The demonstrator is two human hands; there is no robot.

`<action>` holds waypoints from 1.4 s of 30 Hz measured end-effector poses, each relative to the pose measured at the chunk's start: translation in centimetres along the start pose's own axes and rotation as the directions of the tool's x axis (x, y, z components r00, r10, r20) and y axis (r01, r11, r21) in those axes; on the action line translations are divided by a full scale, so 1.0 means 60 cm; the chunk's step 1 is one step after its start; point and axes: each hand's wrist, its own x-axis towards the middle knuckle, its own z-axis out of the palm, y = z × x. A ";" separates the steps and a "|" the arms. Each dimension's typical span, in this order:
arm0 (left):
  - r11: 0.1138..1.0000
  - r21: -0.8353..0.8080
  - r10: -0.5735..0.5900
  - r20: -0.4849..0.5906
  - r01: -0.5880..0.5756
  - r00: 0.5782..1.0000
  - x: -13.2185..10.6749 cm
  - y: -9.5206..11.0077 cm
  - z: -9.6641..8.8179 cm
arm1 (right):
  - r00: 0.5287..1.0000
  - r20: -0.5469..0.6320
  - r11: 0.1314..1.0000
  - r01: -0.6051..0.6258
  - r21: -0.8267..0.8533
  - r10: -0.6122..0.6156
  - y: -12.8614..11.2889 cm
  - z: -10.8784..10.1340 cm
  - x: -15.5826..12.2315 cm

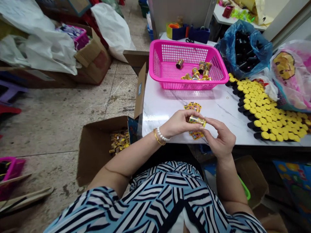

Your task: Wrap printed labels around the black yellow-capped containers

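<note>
A small cylindrical tube point(196, 120) in a shiny, colourful label lies level between my hands, with a yellow end on the right. My left hand point(181, 123), wearing bracelets at the wrist, is closed around its left part. The thumb and forefinger of my right hand point(220, 136) pinch the yellow end. Printed yellow labels point(193, 106) lie on the white table beneath, partly hidden by my left hand. Behind them stands a pink plastic basket point(167, 83) holding several labelled tubes point(201, 67).
Rows of black tubes with yellow caps point(269, 116) cover the table's right side. A blue bag point(225, 42) of black pieces and a printed plastic bag point(298, 74) stand behind them. At my left, a cardboard box point(97, 142) on the floor holds many labelled tubes.
</note>
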 end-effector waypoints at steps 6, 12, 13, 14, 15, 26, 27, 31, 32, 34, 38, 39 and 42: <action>1.000 0.014 0.005 0.023 -0.005 1.000 0.003 0.004 -0.021 | 0.996 -0.007 0.989 0.089 -0.121 -0.091 0.006 -0.007 0.001; 0.994 0.096 0.056 -0.027 -0.054 0.998 0.013 -0.007 -0.025 | 0.993 -0.015 0.993 -0.120 0.014 0.120 0.023 0.024 -0.005; 0.994 0.098 0.040 -0.020 -0.038 0.999 0.015 -0.010 -0.027 | 0.983 0.007 0.980 -0.185 0.071 0.184 0.027 0.028 -0.006; 0.995 0.097 0.014 -0.004 -0.014 1.000 0.017 -0.013 -0.030 | 0.971 0.045 0.962 -0.240 0.129 0.236 0.031 0.030 -0.005; 0.995 0.096 -0.015 0.018 0.014 1.000 0.018 -0.016 -0.032 | 0.959 0.096 0.942 -0.281 0.184 0.267 0.035 0.031 -0.004; 0.949 -0.237 -0.180 0.142 0.209 0.973 0.008 -0.019 -0.040 | 0.987 0.017 0.928 -0.156 0.338 0.160 0.033 0.034 0.017; 0.952 -0.228 -0.170 0.155 0.203 0.973 0.008 -0.020 -0.040 | 0.987 0.039 0.934 -0.162 0.317 0.157 0.033 0.036 0.015; 0.939 -0.244 -0.180 0.257 0.244 0.949 0.011 -0.029 -0.042 | 0.991 0.003 0.966 -0.132 0.222 0.135 0.035 0.042 0.004; 0.933 -0.249 -0.189 0.276 0.260 0.943 0.012 -0.031 -0.042 | 0.992 -0.028 0.967 -0.113 0.229 0.123 0.036 0.044 0.003; 0.930 -0.243 -0.208 0.275 0.277 0.939 0.012 -0.035 -0.041 | 0.994 -0.041 0.959 -0.091 0.270 0.106 0.038 0.046 0.004; 0.932 -0.206 -0.254 0.210 0.297 0.944 0.013 -0.040 -0.039 | 0.992 0.100 0.970 -0.096 0.225 0.075 0.037 0.044 0.014; 0.930 -0.214 -0.251 0.221 0.298 0.942 0.014 -0.041 -0.039 | 0.993 0.107 0.976 -0.076 0.205 0.054 0.037 0.042 0.016; 0.918 -0.273 -0.204 0.298 0.288 0.933 0.016 -0.043 -0.042 | 1.000 0.012 0.977 -0.006 0.214 0.003 0.037 0.041 0.017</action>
